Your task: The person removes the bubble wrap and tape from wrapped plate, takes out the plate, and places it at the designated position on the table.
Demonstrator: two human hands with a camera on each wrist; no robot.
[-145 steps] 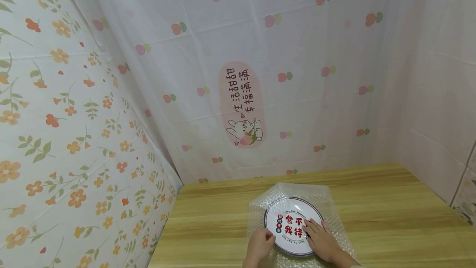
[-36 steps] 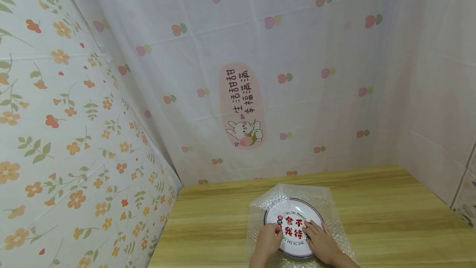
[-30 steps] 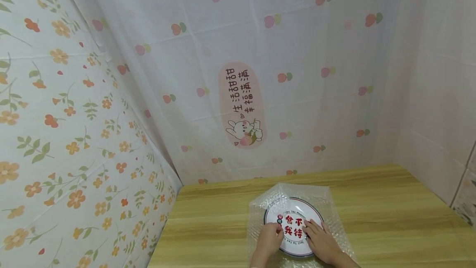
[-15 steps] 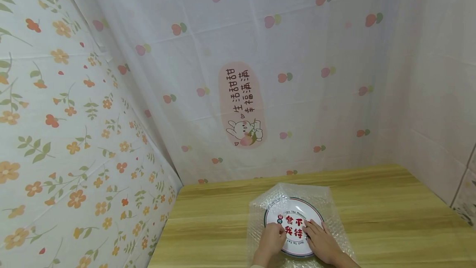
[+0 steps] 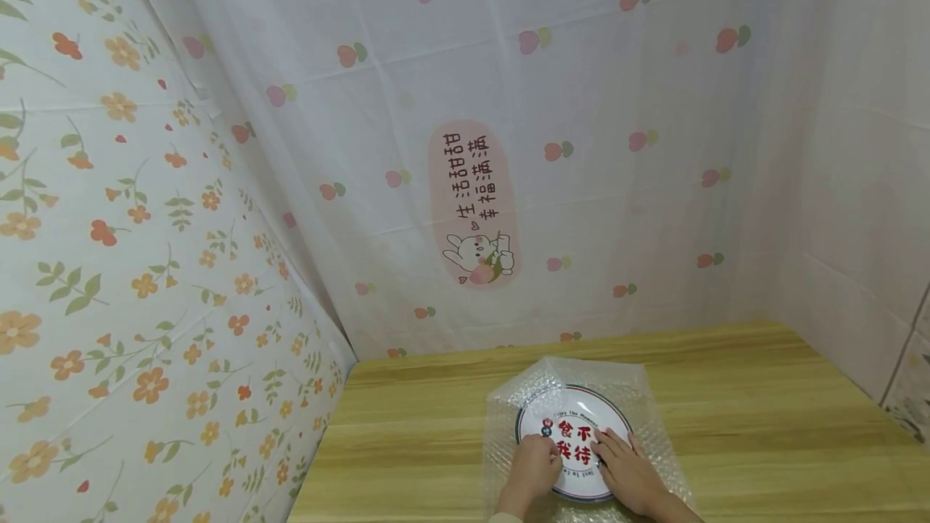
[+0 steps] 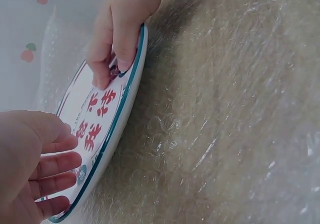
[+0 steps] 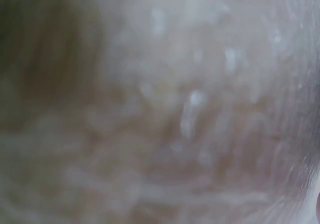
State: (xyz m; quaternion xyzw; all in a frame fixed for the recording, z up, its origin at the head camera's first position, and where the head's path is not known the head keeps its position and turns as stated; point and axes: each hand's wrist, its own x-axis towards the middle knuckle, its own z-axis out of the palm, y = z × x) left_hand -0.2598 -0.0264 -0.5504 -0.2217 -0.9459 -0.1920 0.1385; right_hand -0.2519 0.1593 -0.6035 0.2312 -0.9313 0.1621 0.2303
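A round white plate [image 5: 574,410] with a dark teal rim and red printed characters lies on a sheet of bubble wrap [image 5: 501,426]. My left hand [image 5: 534,465] is over the plate's left side, covering part of the printed circles. Its fingers [image 6: 57,164] are curled in the left wrist view, with nothing visible in them. Across the plate's right side, my right hand [image 5: 628,470] rests with fingers extended onto the white face. From the left wrist view, this right hand [image 6: 125,14] touches the plate near its rim. The right wrist view is blurred, mostly bubble wrap [image 7: 190,109].
The wooden table [image 5: 770,418] stretches to both sides of the bubble wrap. Behind it hangs a pale curtain [image 5: 596,208] with printed hearts and a rabbit. A flower-patterned sheet [image 5: 182,289] borders the left side.
Since the oldest frame, my left hand has moved from the plate's left rim inward over its face, shifting slightly right again lately. My right hand stays on the plate, which has not visibly moved.
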